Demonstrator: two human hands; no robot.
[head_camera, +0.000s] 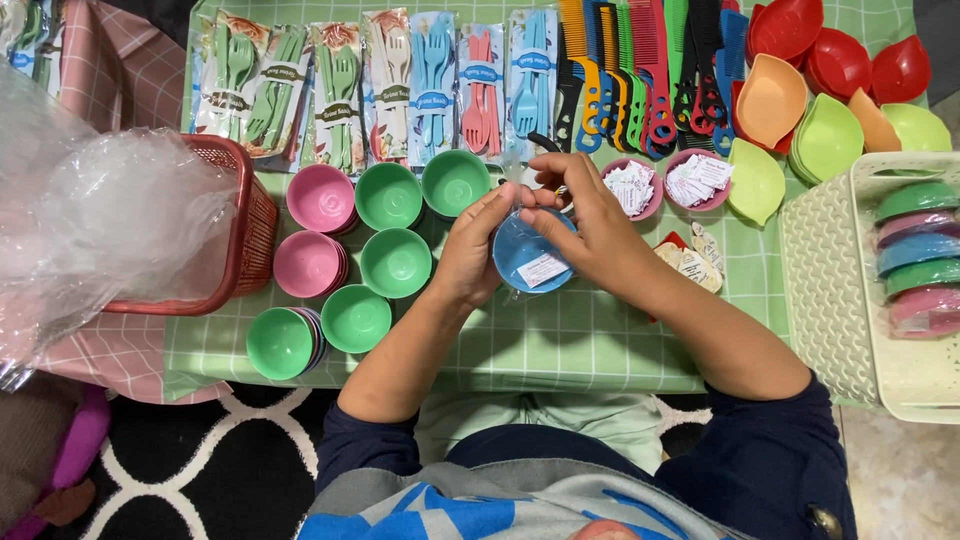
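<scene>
Seen from above, over a tabletop (560, 345) under a green checked cloth. Left hand (470, 255) closed around the left side of a small blue bowl (530, 255), thumb up along its rim. Right hand (590, 225) gripping the same bowl from the right and top, fingers curled over the edge, a white label (543, 269) showing on the blue surface just under the fingertips. Bowl held between both hands, a little above the cloth, roughly at the middle of the tabletop. Stacks of pink bowls (320, 197) and green bowls (396, 262) just to the left. Packs of plastic cutlery (340, 95) and coloured combs (640, 70) along the far edge. Red basket (245, 215) far left, cream basket (835, 290) far right.
</scene>
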